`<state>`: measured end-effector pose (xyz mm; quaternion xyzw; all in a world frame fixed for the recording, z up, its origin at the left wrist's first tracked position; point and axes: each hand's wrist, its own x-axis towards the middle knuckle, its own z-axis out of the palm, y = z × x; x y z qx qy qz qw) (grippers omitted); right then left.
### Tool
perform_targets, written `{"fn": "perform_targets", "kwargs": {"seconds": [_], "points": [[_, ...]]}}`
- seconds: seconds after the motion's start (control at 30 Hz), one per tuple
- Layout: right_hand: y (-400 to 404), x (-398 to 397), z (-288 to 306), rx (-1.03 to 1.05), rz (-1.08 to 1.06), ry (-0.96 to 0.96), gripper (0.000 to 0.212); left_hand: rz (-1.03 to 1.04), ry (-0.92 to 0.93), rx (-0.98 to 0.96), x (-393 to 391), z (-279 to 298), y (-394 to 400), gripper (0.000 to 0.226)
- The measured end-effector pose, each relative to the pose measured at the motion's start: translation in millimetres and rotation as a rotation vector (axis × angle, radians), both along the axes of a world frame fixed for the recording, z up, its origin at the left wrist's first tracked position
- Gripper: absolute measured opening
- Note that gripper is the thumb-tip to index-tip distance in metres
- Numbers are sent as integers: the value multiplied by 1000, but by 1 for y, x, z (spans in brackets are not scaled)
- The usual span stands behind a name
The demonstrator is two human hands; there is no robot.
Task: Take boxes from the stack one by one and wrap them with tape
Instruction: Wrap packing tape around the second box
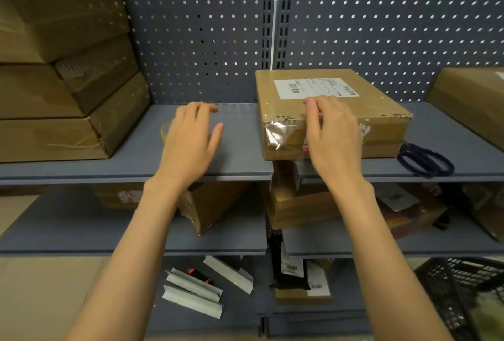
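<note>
Pretty dim overall, light pokes through the pegboard holes from behind, tape glares a bit, edges bend and look soft.

Matt cardboard box, seemingly glossy tape

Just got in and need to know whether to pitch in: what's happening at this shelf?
A person is taping parcels. The right hand presses on the front edge of a labelled cardboard box on the shelf, over clear tape. The left hand reaches, open, over the tape roll. Scissors lie right of the box; more stacked boxes wait at left.
</note>
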<state>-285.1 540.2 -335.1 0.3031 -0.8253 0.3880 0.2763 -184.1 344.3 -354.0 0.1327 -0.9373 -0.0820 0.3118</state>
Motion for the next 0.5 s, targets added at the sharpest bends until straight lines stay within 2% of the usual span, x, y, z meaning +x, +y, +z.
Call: {"fn": "perform_targets", "kwargs": {"seconds": [0.1,0.2,0.3,0.4,0.5], "points": [[-4,1,4,63,94,-42,41,-200,44,107,-14,17,36,43],[-7,-1,1,228,177,-81,55,-318,-13,90,-33,20,66,46],[-7,-7,-6,348,221,-111,56,-336,-62,58,-44,12,75,47],[-6,-14,-13,479,149,-25,63,-314,-93,29,-45,5,73,47],[-1,-18,-17,475,78,46,65,-282,-89,45,-43,5,68,45]]}}
